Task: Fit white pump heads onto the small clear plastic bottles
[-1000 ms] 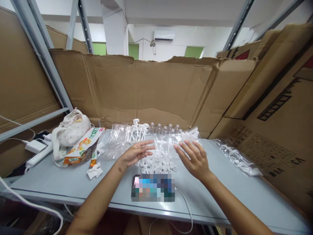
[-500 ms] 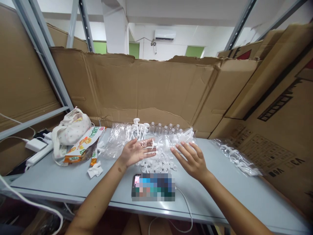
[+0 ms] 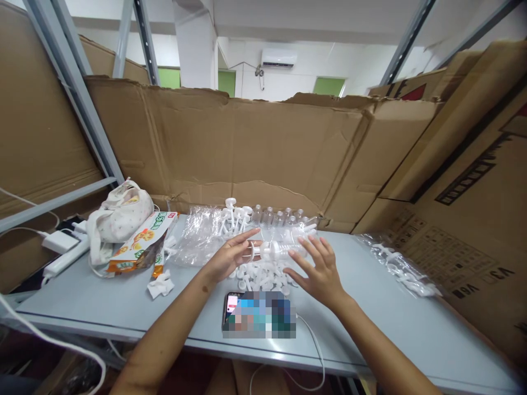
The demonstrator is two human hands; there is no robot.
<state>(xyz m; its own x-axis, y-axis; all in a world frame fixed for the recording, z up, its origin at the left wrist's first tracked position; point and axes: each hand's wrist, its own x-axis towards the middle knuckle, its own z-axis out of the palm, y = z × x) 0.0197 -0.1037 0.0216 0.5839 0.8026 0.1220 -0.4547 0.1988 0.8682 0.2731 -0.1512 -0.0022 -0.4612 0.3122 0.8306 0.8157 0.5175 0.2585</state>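
Above a pile of white parts [image 3: 263, 278], a clear bottle [image 3: 285, 250] is held level, its white top [image 3: 267, 250] gripped by the left hand [image 3: 230, 257], its body perhaps steadied by the right hand [image 3: 323, 270], whose fingers are spread; whether they grip cannot be told. Behind, upright bottles [image 3: 280, 219] are grouped, seemingly for reach, no contents being discernible; on the surface [image 3: 368, 277], white pieces [image 3: 411, 280] are contained in a clear bag [image 3: 375, 244].

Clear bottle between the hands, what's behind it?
Small clear bottles stand behind the clear bottle, with a cardboard panel beyond them. Whatever lies directly behind the left hand and right hand is covered and can't be seen.
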